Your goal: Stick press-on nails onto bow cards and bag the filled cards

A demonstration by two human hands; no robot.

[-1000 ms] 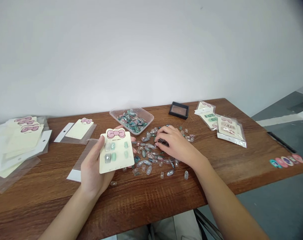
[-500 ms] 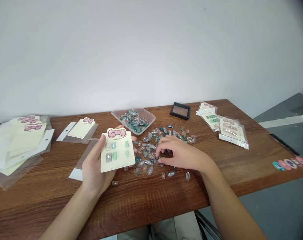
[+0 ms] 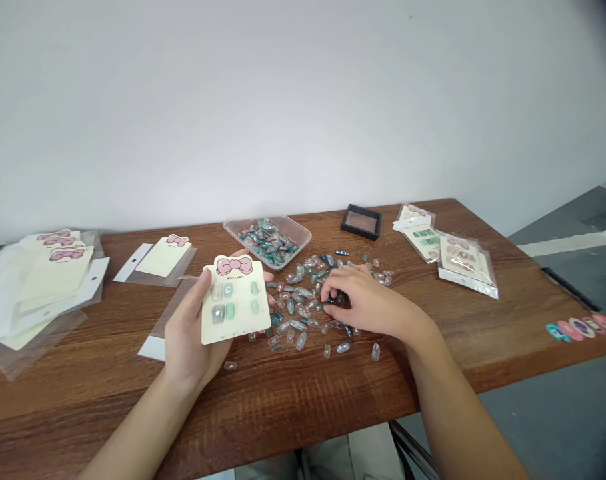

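Observation:
My left hand holds up a cream card with a pink bow top, thumb along its left edge and fingers behind it. Several press-on nails in pale green and grey sit on the card in two groups. To the right, my right hand is over a loose pile of press-on nails, clear, grey and teal. Its thumb and fingers are curled together at the pile; whatever is between the fingertips is too small to make out.
Behind the pile stands a clear plastic tub of more nails, with a black-framed box to its right. Bagged cards lie at the right. A stack of bow cards and clear sleeves lie at the left.
My right hand has shifted slightly right and away from me over the pile, with its fingers still curled. My left hand and the card have stayed in place.

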